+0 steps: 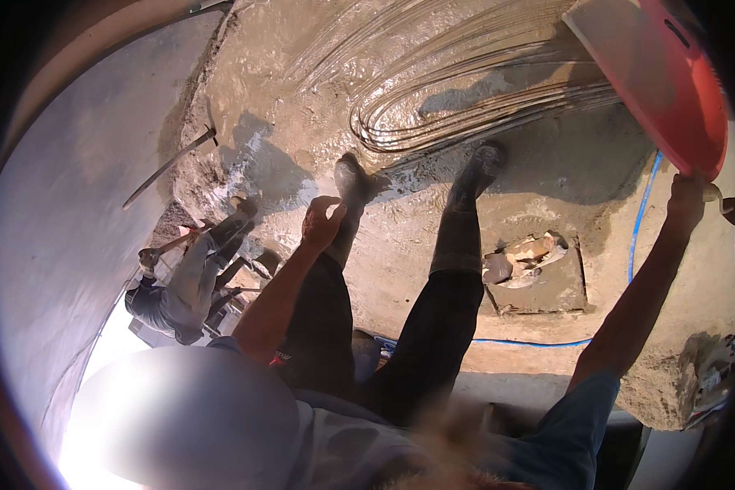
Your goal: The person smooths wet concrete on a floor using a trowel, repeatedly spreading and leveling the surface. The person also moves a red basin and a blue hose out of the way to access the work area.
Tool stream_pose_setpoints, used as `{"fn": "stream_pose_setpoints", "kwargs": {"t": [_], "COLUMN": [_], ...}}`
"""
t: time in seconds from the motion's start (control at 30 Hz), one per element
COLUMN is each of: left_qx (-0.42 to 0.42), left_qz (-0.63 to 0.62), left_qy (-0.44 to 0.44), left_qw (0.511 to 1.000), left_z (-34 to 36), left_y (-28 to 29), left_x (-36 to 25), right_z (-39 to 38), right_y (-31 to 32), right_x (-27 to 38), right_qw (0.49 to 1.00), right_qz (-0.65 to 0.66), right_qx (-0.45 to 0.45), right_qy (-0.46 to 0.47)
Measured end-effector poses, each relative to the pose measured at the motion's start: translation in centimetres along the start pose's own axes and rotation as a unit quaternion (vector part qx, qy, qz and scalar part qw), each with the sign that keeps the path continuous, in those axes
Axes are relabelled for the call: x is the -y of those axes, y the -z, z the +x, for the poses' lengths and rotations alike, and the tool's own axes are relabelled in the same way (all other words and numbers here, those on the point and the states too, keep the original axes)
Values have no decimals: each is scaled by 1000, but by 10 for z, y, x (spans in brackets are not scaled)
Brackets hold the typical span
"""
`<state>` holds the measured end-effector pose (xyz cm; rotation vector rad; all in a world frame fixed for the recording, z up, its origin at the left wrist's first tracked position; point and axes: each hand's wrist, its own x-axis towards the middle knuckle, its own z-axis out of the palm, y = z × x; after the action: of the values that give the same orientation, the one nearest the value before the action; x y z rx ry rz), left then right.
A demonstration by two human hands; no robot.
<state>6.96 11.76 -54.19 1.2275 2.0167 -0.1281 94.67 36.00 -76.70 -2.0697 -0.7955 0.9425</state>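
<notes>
My right hand is closed on the lower rim of a red plastic tub at the upper right. The tub is tilted on its side, with a dark slot near its edge and a greyish coating on part of it. My left hand hangs in front of my left leg, thumb and fingers apart and curved, with nothing visible in it. Wet, brownish-grey mortar covers the ground ahead, marked by curved streaks that run toward the tub. My dark boots stand at its near edge.
A co-worker bends at the left, gripping a long-handled tool. A long-handled tool lies by the pale wall. A square hole with rubble is beside my right leg. A blue hose crosses the ground.
</notes>
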Motion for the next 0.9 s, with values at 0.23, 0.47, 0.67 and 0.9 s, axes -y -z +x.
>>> {"fn": "stream_pose_setpoints", "kwargs": {"t": [0.23, 0.47, 0.67, 0.9], "left_qx": [89, 95, 97, 83], "left_qz": [41, 120, 212, 141], "left_qy": [-50, -76, -158, 2], "left_qw": [994, 985, 960, 986], "left_z": [45, 130, 176, 167], "left_y": [-65, -138, -175, -198], "left_x": [5, -13, -36, -33], "right_z": [-313, -565, -672, -642], "right_y": [78, 74, 74, 17], "right_x": [38, 14, -76, -27], "right_qw": [947, 893, 803, 854], "right_qz": [171, 43, 10, -166], "right_qx": [-123, -167, -207, -138], "right_qy": [-243, -416, -559, -474]}}
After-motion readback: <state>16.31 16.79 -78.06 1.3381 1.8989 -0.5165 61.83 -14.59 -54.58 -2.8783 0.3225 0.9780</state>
